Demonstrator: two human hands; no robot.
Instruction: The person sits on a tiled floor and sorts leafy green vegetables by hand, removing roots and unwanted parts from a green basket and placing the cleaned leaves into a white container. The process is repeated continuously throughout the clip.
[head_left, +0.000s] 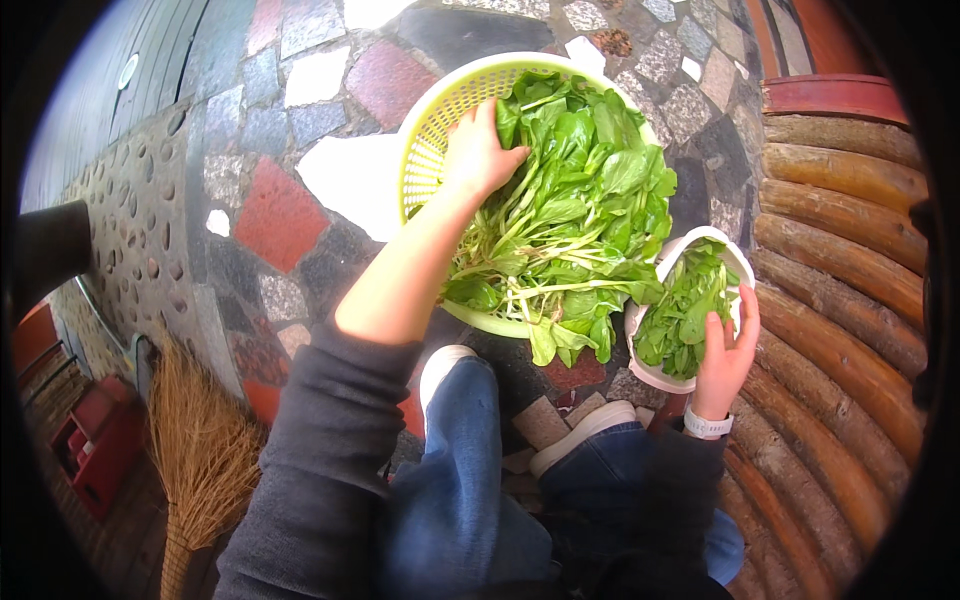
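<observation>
A round yellow-green plastic colander (427, 161) heaped with leafy greens (577, 180) stands on the stone paving before me. My left hand (480, 154) reaches in at the left edge of the heap, its thumb against the stems and leaves; whether its fingers close on any is hidden. To the right, a small white plastic basket (640, 352) sits beside the colander, tilted in view, with picked green leaves (682, 315) inside. My right hand (726, 349), with a white watch band at the wrist, straddles its right rim, thumb inside over the leaves.
Bundled wooden poles (840, 322) form a ledge along the right. A straw broom (195, 442) and a red container (94, 450) are at lower left. Irregular stone paving (281, 214) surrounds the colander. My white shoes (442, 367) are just below it.
</observation>
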